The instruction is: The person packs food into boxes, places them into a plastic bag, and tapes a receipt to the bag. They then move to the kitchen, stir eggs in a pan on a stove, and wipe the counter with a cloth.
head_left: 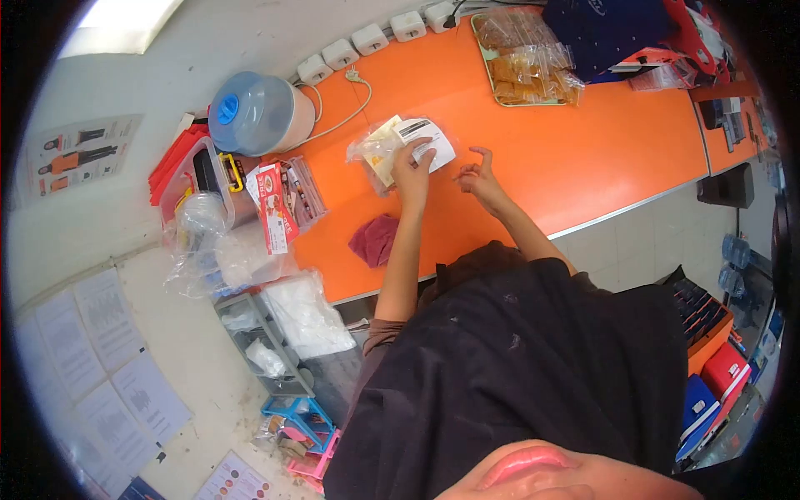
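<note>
My left hand (411, 173) is closed on a white printed paper (421, 130), its fingers curled over the near edge. Under and beside that paper lies a clear plastic bag (360, 152) with a pale yellow, flat piece (383, 166) in or against it; the layers overlap too much to tell. To the right, my right hand (478, 182) hovers over the orange table (575, 158), fingers apart and partly bent, holding nothing. A folded maroon cloth (373, 240) rests on the table below my left hand.
A green tray (533, 103) of bagged brown and amber goods sits at the back right, near a dark blue bag (600, 33). At the left stand a blue-lidded container (250, 112) and a clear box (196, 179). White sockets (367, 39) and a cable (364, 100) line the wall side.
</note>
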Tool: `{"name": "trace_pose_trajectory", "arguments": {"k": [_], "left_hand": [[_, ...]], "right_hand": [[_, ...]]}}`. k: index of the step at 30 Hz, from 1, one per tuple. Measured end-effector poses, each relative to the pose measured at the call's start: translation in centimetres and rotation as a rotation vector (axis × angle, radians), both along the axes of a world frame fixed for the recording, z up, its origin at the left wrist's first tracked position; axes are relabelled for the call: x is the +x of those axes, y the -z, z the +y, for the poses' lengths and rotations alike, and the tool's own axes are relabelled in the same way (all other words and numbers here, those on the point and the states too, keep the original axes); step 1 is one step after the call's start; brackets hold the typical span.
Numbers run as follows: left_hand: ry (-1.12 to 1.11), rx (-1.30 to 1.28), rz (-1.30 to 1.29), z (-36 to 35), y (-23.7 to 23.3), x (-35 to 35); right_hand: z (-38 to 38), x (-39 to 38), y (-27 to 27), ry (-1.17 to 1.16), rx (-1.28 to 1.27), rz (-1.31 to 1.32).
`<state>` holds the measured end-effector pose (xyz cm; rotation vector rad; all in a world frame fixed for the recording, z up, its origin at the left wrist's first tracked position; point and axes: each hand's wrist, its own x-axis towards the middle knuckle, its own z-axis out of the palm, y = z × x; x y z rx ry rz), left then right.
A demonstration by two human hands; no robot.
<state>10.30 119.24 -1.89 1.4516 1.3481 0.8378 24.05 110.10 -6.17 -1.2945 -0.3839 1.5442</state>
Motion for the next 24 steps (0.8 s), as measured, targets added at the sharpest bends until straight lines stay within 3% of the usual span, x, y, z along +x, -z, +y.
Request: {"name": "trace_pose_trajectory", "arguments": {"k": [2, 4, 6, 7, 8, 9, 11, 14, 15, 17, 21, 24], "left_hand": [[0.015, -0.063, -0.098, -0.4, 0.5, 0.1], [0.029, 0.042, -0.207, -1.1, 0.1, 0.3], [0.060, 0.173, 0.065, -1.7, -2.5, 0.2], [0.063, 0.245, 0.063, -1.7, -1.7, 0.1], [0.050, 0.208, 0.067, -1.9, -1.1, 0.1], [0.057, 0.265, 0.073, -1.8, -0.3, 0.1], [0.076, 0.264, 0.148, -1.9, -2.3, 0.6], [-0.071, 0.265, 0.410, -3.0, -3.0, 1.7], [-0.077, 0.286, 0.393, -3.0, -3.8, 1.8], [-0.136, 0.317, 0.722, -3.0, -4.6, 1.8], [-0.021, 0.517, 0.765, -2.5, -3.3, 0.2], [-0.021, 0.646, 0.721, -2.2, -2.1, -0.4]], "right_hand": [[0.5, 0.0, -1.9, 0.029, 0.025, 0.085], [1.1, -0.1, -3.0, -0.067, 0.027, 0.071], [0.7, -1.1, -2.0, -0.083, 0.001, 0.006], [1.4, -0.9, -0.8, -0.082, -0.004, -0.080], [1.4, -1.5, 2.4, 0.047, 0.157, 0.074], [1.8, -1.5, 2.5, 0.053, 0.155, -0.077], [1.8, -1.5, 3.7, 0.021, 0.068, -0.032], [2.2, -2.5, 4.0, 0.124, 0.088, -0.146], [2.6, -2.6, 3.8, 0.126, 0.111, -0.160], [3.1, -3.1, 2.9, 0.133, -0.055, -0.214], [3.8, -3.5, 2.4, 0.169, -0.039, -0.148], [4.7, -3.1, 6.3, 0.289, 0.235, -0.564]]}}
